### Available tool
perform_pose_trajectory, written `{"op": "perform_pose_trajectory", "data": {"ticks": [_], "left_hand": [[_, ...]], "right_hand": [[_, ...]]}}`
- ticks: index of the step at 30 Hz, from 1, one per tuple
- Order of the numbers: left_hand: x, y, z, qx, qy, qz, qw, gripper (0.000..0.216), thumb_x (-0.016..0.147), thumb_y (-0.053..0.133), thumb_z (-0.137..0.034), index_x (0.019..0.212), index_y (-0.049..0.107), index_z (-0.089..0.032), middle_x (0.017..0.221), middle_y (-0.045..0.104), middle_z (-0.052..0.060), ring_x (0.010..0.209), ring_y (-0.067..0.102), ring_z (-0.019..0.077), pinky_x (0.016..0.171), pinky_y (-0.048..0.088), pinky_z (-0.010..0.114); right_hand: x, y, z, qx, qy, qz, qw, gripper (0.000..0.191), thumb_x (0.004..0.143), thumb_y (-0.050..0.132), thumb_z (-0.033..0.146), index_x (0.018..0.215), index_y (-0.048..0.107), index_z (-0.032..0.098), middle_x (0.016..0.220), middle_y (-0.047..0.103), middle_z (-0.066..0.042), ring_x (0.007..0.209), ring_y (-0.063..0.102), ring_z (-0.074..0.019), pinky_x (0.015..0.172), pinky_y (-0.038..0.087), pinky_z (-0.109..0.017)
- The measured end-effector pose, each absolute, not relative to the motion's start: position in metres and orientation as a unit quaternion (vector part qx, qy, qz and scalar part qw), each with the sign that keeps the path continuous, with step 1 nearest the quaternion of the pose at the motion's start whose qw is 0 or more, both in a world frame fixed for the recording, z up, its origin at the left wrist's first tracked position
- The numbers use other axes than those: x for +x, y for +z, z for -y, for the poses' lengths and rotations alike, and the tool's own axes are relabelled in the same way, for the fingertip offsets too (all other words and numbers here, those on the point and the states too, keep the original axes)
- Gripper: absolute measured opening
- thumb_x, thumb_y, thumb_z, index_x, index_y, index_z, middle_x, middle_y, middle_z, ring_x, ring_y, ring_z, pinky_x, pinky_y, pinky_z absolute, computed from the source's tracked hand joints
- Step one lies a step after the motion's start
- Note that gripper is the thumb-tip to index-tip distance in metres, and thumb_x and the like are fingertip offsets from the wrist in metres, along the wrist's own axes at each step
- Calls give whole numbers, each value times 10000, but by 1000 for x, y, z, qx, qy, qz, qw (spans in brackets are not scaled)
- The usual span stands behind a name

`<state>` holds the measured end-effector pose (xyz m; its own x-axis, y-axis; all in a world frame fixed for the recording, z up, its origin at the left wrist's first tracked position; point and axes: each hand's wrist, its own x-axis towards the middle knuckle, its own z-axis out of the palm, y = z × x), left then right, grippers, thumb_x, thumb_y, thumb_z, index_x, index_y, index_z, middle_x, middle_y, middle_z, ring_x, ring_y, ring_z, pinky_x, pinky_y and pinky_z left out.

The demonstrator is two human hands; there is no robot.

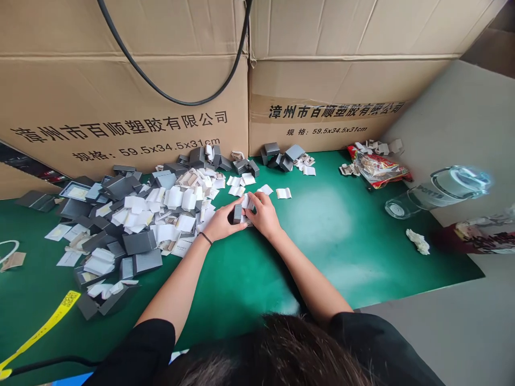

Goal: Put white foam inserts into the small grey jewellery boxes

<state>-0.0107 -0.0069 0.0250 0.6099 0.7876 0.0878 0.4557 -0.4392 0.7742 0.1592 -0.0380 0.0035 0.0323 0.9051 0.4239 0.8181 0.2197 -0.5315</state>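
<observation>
A small gray box (237, 213) is between the two hands, just above or on the green bench (333, 220); which of these, I cannot tell. The left hand (222, 221) has its grip closed around the box's side, thumb below and fingers above. The right hand (264, 213) has its fingers bent narrowly at the box's other side, beside a white insert (247, 202); whether it pinches the insert or the box, I cannot tell.

Just beyond the hands, a loose white piece (284, 193) lies flat. Left of them spreads a heap of gray boxes (141, 242) mixed with white pieces (174, 198). Two large cartons (322, 80) stand along the back, a black cable (177, 101) hanging in front. Farther right lie a red snack bag (378, 167), a clear bottle (436, 190) and a crumpled tissue (418, 242).
</observation>
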Motion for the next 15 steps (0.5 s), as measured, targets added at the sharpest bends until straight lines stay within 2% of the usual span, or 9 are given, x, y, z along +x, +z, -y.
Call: {"op": "perform_pose_trajectory", "data": {"ticks": [3, 7, 11, 15], "left_hand": [[-9, 27, 8, 815, 222, -378, 380, 775, 692, 660, -354, 1394, 367, -206, 1212, 605, 62, 1069, 581, 248, 962, 442, 368], [-8, 30, 9, 810, 227, -371, 393, 766, 737, 585, -274, 1435, 275, -215, 1027, 648, 13, 902, 610, 173, 901, 461, 303], [-9, 30, 9, 807, 223, -389, 385, 769, 718, 582, -253, 1429, 292, -205, 1094, 630, 34, 944, 600, 191, 901, 454, 295], [-11, 28, 7, 802, 205, -398, 395, 810, 695, 604, -260, 1435, 278, -212, 1157, 606, 48, 975, 596, 213, 881, 464, 303]], "right_hand": [[166, 7, 40, -640, 69, 674, 363, 428, 768, 547, 183, 1195, 541, 158, 1149, 540, -139, 1072, 521, -268, 893, 508, -402], [180, 14, 49, -639, 132, 617, 441, 385, 790, 543, 255, 1169, 536, 185, 1151, 549, -107, 933, 595, -195, 827, 540, -343], [182, 18, 63, -543, 228, 677, 442, 381, 821, 533, 322, 1183, 524, 207, 1129, 585, -77, 890, 628, -161, 782, 554, -310], [176, 14, 71, -518, 197, 725, 409, 360, 823, 565, 358, 1152, 546, 213, 1091, 626, -74, 993, 599, -196, 880, 511, -355]]}}
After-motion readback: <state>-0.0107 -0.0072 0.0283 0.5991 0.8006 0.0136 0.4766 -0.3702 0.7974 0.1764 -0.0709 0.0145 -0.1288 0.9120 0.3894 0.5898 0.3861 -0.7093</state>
